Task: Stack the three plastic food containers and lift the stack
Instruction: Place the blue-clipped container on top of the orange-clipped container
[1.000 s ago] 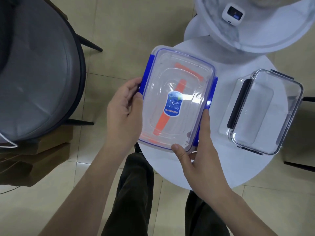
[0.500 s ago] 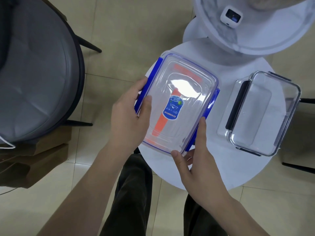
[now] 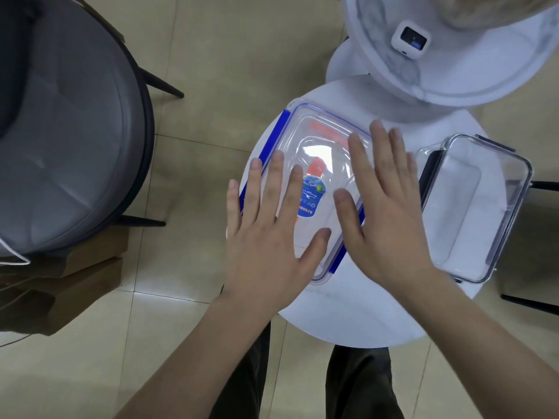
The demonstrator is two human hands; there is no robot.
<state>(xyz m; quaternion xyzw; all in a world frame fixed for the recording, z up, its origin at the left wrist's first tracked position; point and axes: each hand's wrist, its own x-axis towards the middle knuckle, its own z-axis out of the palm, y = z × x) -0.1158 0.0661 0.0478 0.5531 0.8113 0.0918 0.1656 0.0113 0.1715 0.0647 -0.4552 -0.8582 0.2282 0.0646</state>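
A clear container with blue side clips (image 3: 317,146) lies on the left half of the small round white table (image 3: 348,316). An orange-clipped container shows through its lid, underneath it. My left hand (image 3: 269,231) hovers flat over its left side, fingers spread, holding nothing. Over its right side my right hand (image 3: 384,207) is spread the same way, also empty. A third clear container with dark clips (image 3: 475,207) stands on the table's right half, apart from the others.
A grey round chair (image 3: 66,131) fills the left. A brown paper bag (image 3: 60,285) sits on the tiled floor below it. A higher white round table (image 3: 453,71) with a small white device (image 3: 410,39) overlaps the far edge. My legs are below the table.
The blue-clipped container, held by both hands before, now rests on the table. Both hands have let go and opened flat above it.
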